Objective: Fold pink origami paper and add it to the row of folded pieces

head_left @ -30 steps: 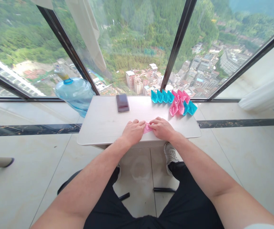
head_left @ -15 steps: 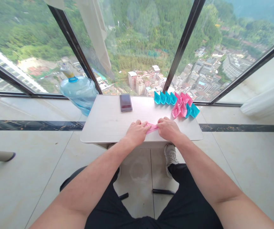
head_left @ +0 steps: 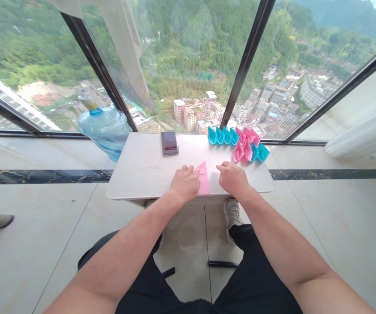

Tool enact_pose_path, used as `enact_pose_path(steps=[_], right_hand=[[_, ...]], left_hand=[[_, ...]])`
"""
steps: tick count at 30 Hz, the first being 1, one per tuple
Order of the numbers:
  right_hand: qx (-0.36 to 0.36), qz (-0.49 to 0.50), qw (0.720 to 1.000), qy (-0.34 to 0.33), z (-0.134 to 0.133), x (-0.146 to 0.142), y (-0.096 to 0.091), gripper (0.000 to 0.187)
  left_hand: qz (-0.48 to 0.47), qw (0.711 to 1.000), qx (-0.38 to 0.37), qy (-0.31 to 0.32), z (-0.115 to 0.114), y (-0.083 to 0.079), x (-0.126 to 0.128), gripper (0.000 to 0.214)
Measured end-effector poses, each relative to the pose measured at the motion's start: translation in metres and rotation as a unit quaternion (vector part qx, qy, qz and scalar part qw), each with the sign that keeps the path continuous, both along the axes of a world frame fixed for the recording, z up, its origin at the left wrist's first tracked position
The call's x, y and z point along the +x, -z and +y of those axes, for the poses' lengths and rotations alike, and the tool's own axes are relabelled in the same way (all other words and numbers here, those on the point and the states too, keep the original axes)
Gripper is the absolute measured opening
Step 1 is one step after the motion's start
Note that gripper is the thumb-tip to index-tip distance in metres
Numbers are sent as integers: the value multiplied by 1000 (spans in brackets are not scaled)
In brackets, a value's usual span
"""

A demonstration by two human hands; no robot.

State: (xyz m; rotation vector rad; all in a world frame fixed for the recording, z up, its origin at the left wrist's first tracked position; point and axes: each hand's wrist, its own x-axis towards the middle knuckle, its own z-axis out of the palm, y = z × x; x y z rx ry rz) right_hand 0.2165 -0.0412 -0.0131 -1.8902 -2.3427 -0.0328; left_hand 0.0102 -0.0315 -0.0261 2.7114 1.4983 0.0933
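A pink folded paper (head_left: 204, 183) stands out as a tall pointed shape at the near middle of the white table (head_left: 142, 174). My left hand (head_left: 185, 181) is at its left edge, fingers bent and holding it against the tabletop; part of the paper is hidden under them. To the right, apart from the paper, my right hand (head_left: 232, 176) is curled with the index finger poking out a little, and nothing shows in it. Beyond that hand are folded blue paper boats (head_left: 223, 136) in a row, with pink paper boats (head_left: 242, 150) beside them.
A dark, pixelated flat object (head_left: 169, 144) lies at the back left of the table. Left of the table stands a large blue water bottle (head_left: 104, 131). Tall windows with dark frames (head_left: 246, 61) rise behind. My shoe (head_left: 232, 213) is below the table's front edge.
The pink paper has turned from lying crosswise between both hands to pointing away from me. My right hand has let go of it; my left hand stays on it.
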Motion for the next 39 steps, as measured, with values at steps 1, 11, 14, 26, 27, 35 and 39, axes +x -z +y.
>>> enact_pose_path(steps=[1, 11, 14, 26, 27, 35, 39], right_hand=[[22, 23, 999, -2, -1, -2, 0, 32], [-76, 65, 957, -271, -10, -12, 10, 49], [-73, 46, 960, -267, -12, -17, 9, 37], [-11, 112, 946, -304, -7, -18, 15, 17], [-6, 112, 947, -300, -6, -17, 17, 17], [7, 141, 958, -250, 3, -12, 23, 15], [-7, 138, 956, -260, 4, -10, 19, 15]], left_hand=[[5, 1000, 3, -2, 0, -1, 0, 37], [24, 999, -22, 10, 18, 2, -15, 27], [13, 1000, -7, 1, 19, 2, -16, 29], [-46, 998, 17, 44, 19, 10, -19, 26], [-53, 997, 7, 50, 20, 11, -20, 27], [-101, 991, -55, 65, 20, 2, -30, 21], [-86, 985, -76, 128, 15, -4, -40, 24]])
